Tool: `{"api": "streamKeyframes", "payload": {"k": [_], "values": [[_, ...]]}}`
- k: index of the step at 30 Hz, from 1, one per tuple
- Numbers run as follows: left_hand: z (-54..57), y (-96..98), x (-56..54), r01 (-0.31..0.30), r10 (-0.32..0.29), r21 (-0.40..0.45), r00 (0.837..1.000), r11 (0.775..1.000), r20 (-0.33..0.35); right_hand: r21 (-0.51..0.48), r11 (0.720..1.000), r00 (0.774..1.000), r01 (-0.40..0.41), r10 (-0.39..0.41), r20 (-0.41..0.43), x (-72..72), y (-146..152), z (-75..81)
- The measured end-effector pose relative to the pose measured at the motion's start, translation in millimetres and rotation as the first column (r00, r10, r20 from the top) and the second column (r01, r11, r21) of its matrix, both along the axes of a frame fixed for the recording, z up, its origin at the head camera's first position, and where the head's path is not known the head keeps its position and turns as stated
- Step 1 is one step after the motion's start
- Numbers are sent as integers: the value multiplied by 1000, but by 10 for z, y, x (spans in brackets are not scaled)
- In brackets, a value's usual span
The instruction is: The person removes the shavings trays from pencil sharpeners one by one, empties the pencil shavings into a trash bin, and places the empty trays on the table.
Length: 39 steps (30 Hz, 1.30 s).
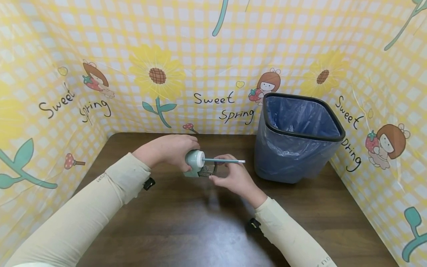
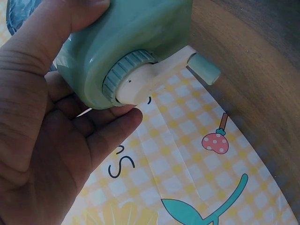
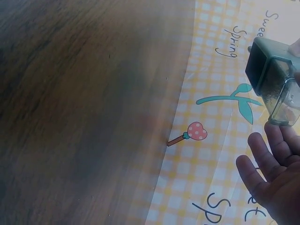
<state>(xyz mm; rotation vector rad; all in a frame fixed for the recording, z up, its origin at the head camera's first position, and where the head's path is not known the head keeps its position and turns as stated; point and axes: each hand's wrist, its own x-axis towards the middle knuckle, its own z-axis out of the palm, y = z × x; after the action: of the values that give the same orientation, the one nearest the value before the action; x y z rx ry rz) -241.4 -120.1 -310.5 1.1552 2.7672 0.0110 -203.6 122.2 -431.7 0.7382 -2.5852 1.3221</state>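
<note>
My left hand [image 1: 173, 149] grips a green crank pencil sharpener [image 1: 192, 159] from behind, above the table. In the left wrist view, its pale crank [image 2: 164, 68] ends in a green knob [image 2: 204, 69]. A light blue pencil [image 1: 223, 160] sticks out rightward from the white front collar [image 1: 200, 158]. Below the pencil, a clear shavings drawer [image 1: 207, 170] juts partly out of the body, with dark shavings inside. My right hand [image 1: 235, 177] pinches the drawer's outer end between thumb and fingers. The right wrist view shows the clear drawer [image 3: 283, 101] beside fingertips; the thumb is hidden there.
A waste bin [image 1: 290, 155] with a blue liner and black rim stands at the back right of the brown wooden table [image 1: 186, 230]. Checked yellow cloth [image 1: 207, 66] walls the table in at the back and sides.
</note>
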Motion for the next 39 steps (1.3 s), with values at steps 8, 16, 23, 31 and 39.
{"api": "streamKeyframes", "payload": {"k": [8, 16, 23, 31, 39], "values": [[-7, -19, -2, 2, -2, 3, 1000, 1000, -2, 2, 1000, 1000, -2, 2, -2, 0, 15, 5], [-12, -41, 4, -9, 9, 6, 1000, 1000, 2, 37, 999, 1000, 7, -7, -10, 9, 29, 17], [14, -41, 7, 2, -2, 8, 1000, 1000, -6, 44, 999, 1000, 18, -18, -14, 33, 20, 65], [27, -40, 10, 0, 0, 0, 1000, 1000, -13, 49, 999, 1000, 5, -4, -27, 24, 28, 61], [39, -41, -8, 5, -5, 0, 1000, 1000, -8, 63, 998, 999, 0, 3, -52, 15, 37, 52]]}}
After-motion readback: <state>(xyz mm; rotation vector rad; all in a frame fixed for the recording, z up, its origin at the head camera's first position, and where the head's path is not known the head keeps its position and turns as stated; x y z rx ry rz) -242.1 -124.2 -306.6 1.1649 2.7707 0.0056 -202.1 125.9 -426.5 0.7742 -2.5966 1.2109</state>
